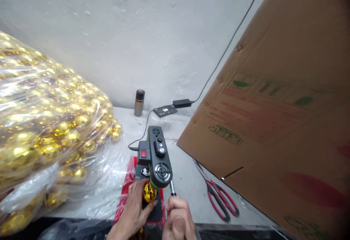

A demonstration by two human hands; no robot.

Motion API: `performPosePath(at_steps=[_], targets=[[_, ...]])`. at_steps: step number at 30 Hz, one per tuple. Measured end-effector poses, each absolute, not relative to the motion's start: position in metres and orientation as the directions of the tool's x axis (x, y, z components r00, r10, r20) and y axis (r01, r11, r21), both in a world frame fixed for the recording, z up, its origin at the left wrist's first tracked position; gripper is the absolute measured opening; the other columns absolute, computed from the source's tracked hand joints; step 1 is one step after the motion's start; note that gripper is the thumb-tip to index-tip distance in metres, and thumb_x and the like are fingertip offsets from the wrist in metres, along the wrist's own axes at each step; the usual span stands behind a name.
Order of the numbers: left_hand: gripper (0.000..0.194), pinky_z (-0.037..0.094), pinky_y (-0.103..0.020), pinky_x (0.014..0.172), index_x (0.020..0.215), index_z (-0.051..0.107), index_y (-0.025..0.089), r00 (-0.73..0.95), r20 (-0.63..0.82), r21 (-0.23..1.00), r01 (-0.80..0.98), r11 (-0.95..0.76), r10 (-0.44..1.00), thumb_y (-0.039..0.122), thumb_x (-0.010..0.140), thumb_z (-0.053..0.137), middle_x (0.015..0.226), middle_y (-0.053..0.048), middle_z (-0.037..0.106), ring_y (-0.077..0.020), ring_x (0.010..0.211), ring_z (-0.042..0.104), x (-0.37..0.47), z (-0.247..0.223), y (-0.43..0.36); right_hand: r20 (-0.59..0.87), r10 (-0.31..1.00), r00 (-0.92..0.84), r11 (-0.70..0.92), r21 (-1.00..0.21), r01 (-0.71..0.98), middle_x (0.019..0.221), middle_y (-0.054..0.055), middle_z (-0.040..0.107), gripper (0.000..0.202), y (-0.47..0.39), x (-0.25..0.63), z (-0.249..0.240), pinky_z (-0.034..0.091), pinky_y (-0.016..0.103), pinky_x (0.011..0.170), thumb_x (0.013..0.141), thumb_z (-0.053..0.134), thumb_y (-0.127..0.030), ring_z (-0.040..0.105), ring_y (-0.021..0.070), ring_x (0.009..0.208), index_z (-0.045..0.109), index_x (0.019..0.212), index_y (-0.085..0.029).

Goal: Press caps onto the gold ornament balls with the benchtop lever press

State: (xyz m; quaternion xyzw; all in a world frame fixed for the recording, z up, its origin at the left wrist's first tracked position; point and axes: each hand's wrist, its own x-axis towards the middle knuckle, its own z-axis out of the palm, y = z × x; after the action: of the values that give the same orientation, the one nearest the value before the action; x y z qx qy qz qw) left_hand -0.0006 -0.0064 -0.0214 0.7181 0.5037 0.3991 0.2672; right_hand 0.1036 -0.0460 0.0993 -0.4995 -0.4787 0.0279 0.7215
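Observation:
Under the front end of a black machine (159, 156) with a red switch sits a shiny gold ball (149, 192). My left hand (133, 205) is closed around that ball, fingers at its far left side and thumb at its near right side. To the right, my right hand (179, 214) wraps round the dark end of a metal lever (172, 188) on the machine. The machine's dark base rests on a red sheet (125, 192).
A clear bag of gold balls (54, 116) fills the left. On the right stands a large cardboard box (262, 123), with red-handled scissors (218, 196) beside it. A small bottle (139, 103), a dark card (165, 110) and a power adapter (182, 103) lie near the wall.

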Motion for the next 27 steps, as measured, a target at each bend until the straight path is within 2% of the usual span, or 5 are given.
performPosePath(at_steps=[4,6,22,27], targets=[[0.051,0.06,-0.054,0.094,0.133,0.065,0.019,0.175,0.282,0.795,0.508,-0.332,0.943,0.054,0.096,0.069,0.117,-0.018,0.074,-0.0364,0.109,0.068,0.0,-0.022,-0.006,0.793,0.475,0.38,0.564,-0.607,0.56,0.073,-0.007,0.055,0.046,-0.041,0.118,0.089,0.049,0.022,0.08,0.112,0.036,-0.022,0.051,0.0062,0.062,0.048,0.068,-0.022],[0.052,0.059,-0.054,0.094,0.134,0.065,0.018,0.176,0.277,0.798,0.506,-0.328,0.945,0.054,0.096,0.069,0.116,-0.018,0.074,-0.0368,0.109,0.068,0.0,-0.022,-0.006,0.816,0.46,0.349,0.586,-0.575,0.571,0.072,-0.007,0.055,0.044,-0.04,0.123,0.085,0.05,0.022,0.079,0.111,0.036,-0.02,0.052,0.0062,0.061,0.049,0.069,-0.022],[0.05,0.06,-0.053,0.097,0.136,0.064,0.02,0.167,0.329,0.784,0.501,-0.367,0.93,0.049,0.096,0.069,0.123,-0.018,0.074,-0.0355,0.112,0.07,0.002,-0.021,-0.006,0.828,0.405,0.387,0.605,-0.561,0.565,0.066,-0.005,0.054,0.043,-0.033,0.121,0.082,0.053,0.027,0.082,0.11,0.038,-0.021,0.05,0.0095,0.058,0.049,0.069,-0.023],[0.05,0.06,-0.054,0.098,0.137,0.063,0.02,0.166,0.336,0.783,0.497,-0.373,0.927,0.048,0.097,0.069,0.125,-0.018,0.074,-0.0358,0.112,0.07,0.002,-0.021,-0.005,0.818,0.37,0.44,0.604,-0.572,0.555,0.069,-0.006,0.052,0.041,-0.03,0.115,0.068,0.053,0.027,0.091,0.109,0.037,-0.02,0.049,0.009,0.059,0.045,0.069,-0.023]])
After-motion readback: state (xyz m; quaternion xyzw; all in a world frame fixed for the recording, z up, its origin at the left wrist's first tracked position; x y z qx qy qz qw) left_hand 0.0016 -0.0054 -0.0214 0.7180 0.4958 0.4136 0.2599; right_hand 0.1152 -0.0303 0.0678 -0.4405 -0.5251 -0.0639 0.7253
